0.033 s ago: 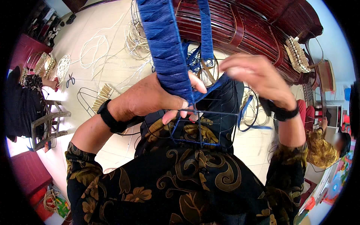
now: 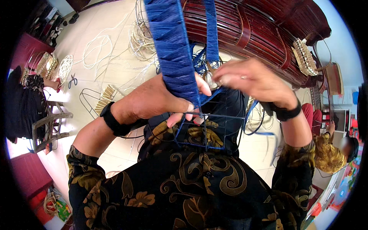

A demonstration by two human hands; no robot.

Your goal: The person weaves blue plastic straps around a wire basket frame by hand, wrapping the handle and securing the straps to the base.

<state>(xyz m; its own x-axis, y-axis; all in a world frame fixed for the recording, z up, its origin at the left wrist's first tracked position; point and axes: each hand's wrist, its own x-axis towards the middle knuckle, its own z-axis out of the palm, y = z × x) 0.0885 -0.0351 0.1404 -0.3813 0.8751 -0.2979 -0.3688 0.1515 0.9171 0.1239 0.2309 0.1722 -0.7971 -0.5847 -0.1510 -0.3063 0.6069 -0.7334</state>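
Note:
My left hand [image 2: 161, 97] grips the lower end of a wide band [image 2: 172, 50] wrapped in blue strips, where it meets a thin black wire frame [image 2: 222, 115]. Its thumb presses at the joint, and some fingers pass beneath the wires. From that joint a blue strip [image 2: 212, 96] runs up to my right hand [image 2: 257, 82], whose fingers are closed around it, slightly blurred. The frame rests over my lap, with blue wrapping along its near edge. A loose tail of blue strip [image 2: 264, 133] hangs below my right wrist.
A dark red slatted bench [image 2: 226, 28] stands ahead, with tangled pale cord [image 2: 142, 42] beside it. Scissors [image 2: 72, 80] lie on the floor at left, near a wooden chair [image 2: 53, 122] and a seated person. Another person [image 2: 329, 153] sits at right; a part-woven basket [image 2: 304, 57] is on the bench.
My right hand has moved slightly left and down, toward the joint, with the blue strip. The wrapped band has shifted a little right; my left hand keeps its grip.

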